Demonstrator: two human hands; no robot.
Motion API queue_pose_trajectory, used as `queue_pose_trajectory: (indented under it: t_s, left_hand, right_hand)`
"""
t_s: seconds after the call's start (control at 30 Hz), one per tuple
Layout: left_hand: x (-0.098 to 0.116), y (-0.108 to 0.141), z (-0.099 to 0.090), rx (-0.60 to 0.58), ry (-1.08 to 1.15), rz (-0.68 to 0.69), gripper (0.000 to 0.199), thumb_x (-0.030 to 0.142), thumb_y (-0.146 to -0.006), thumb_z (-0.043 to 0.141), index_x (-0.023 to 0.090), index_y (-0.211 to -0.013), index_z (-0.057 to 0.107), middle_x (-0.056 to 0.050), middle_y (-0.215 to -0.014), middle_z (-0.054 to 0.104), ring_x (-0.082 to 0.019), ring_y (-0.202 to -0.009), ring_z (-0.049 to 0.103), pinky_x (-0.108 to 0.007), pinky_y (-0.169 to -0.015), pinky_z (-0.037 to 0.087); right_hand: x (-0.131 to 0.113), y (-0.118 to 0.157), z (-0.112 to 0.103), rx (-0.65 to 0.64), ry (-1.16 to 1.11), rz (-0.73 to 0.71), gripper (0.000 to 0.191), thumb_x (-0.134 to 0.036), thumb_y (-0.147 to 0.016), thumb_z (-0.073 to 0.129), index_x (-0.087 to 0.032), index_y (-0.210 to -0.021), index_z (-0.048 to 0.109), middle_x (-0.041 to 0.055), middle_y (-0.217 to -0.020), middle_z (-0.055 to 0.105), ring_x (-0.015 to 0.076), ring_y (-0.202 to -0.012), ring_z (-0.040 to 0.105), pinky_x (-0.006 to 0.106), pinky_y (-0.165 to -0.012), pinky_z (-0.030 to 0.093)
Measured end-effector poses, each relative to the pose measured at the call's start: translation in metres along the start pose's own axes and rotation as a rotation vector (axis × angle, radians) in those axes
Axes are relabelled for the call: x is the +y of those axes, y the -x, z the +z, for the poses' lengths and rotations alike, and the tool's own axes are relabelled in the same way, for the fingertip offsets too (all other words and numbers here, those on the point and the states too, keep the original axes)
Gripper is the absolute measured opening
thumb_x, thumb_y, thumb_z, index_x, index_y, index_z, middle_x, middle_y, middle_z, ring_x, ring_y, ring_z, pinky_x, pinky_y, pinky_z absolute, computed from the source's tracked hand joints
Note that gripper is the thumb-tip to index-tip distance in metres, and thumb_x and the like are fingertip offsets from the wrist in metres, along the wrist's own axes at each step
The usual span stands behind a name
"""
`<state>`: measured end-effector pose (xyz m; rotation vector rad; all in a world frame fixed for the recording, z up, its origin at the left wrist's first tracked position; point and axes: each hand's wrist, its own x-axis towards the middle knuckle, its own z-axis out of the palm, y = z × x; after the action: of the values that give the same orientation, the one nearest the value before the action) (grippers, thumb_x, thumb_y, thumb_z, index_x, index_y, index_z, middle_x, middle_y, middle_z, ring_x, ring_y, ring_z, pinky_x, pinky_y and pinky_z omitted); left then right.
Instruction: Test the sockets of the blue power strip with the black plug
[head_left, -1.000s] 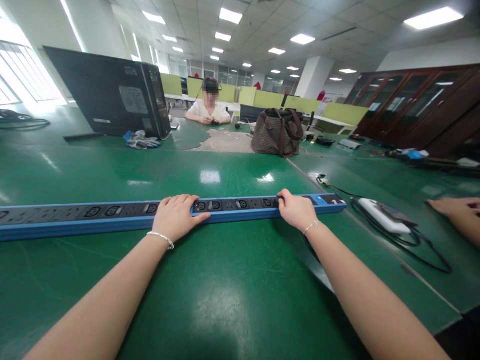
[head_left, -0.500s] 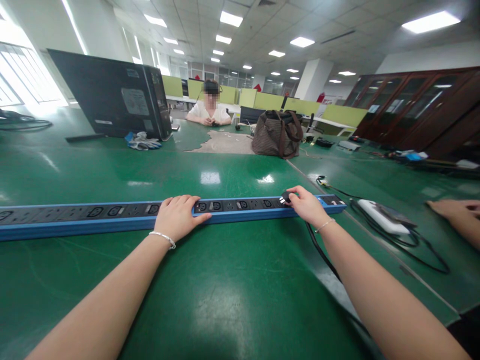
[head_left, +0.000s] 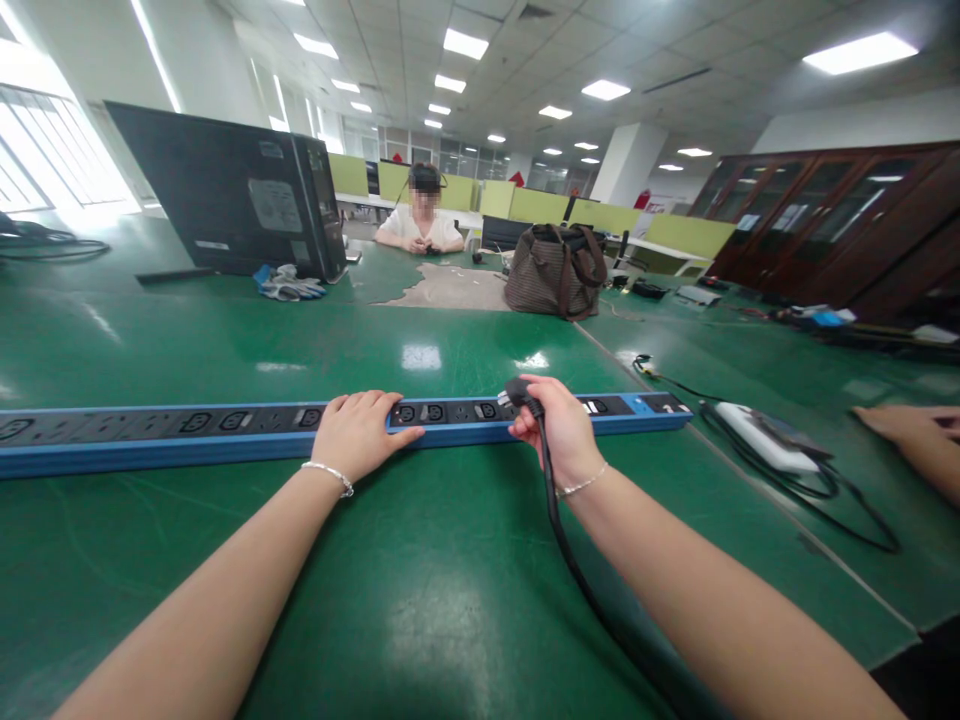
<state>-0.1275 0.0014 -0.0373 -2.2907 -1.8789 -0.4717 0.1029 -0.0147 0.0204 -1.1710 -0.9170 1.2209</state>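
Observation:
A long blue power strip point(head_left: 180, 452) with black sockets lies across the green table in front of me. My left hand point(head_left: 358, 432) grips it near the middle, fingers over the top and far edge, thumb along the near side. Closed around a black power plug point(head_left: 519, 392) is my right hand point(head_left: 564, 432), just above the right part of the strip. The plug's metal pins point left and stay clear of the sockets. Its thick black cord point(head_left: 556, 520) hangs from my fingers and runs down toward the lower right, partly behind my forearm.
Beyond the strip stand a black computer case point(head_left: 225, 195), gloves point(head_left: 289, 283) and a brown bag point(head_left: 556, 270). A white adapter point(head_left: 765, 437) with coiled cable lies at right, near another person's hand point(head_left: 900, 425). A person point(head_left: 420, 225) sits across the table.
My right hand has moved left along the strip with the plug, and the plug and its cord have turned. My left hand has stayed in place on the strip.

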Motion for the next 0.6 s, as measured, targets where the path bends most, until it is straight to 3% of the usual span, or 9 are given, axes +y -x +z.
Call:
queue_pose_trajectory:
  t_s: [0.23,0.6]
  left_hand:
    - [0.0,0.001,0.001,0.02,0.015,0.001,0.062,0.067,-0.075,0.039,0.021,-0.114,0.055,-0.008,-0.112,0.061,-0.026,-0.106,0.051,-0.04,-0.091,0.033]
    - [-0.001,0.001,0.004,0.037,0.023,-0.001,0.061,0.067,-0.075,0.038,0.022,-0.113,0.055,-0.008,-0.111,0.061,-0.026,-0.106,0.051,-0.039,-0.093,0.031]
  right_hand:
    - [0.032,-0.013,0.036,-0.058,0.171,0.016,0.025,-0.021,-0.067,0.052,-0.017,-0.092,0.053,-0.0088,-0.038,0.049,0.0094,-0.033,0.048,0.019,-0.037,0.043]
    - [0.051,-0.033,0.04,0.004,0.371,-0.031,0.018,-0.027,-0.071,0.052,-0.02,-0.087,0.054,-0.0081,-0.038,0.052,0.0125,-0.036,0.055,0.021,-0.04,0.046]
